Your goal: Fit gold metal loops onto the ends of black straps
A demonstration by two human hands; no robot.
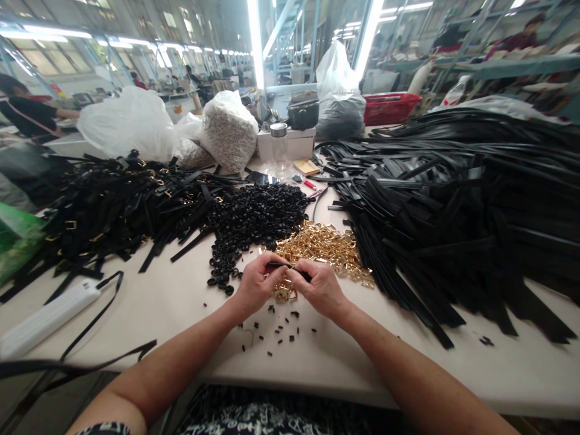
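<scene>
Both the left hand and the right hand meet, in the head view, just above the near edge of a heap of gold buckles. Between them I see a dark strap, pinched by the thumb and fingers of each hand; whether a buckle sits within that grip, I can't tell. Small black bits lie scattered on the pale table nearer the person. Just beyond the left hand spreads a mound of black loops, touching the gold heap. Straps with buckles are piled farther left, while plain black straps cover the right side. Behind the loops stands a clear jar, near a bulging bag.
</scene>
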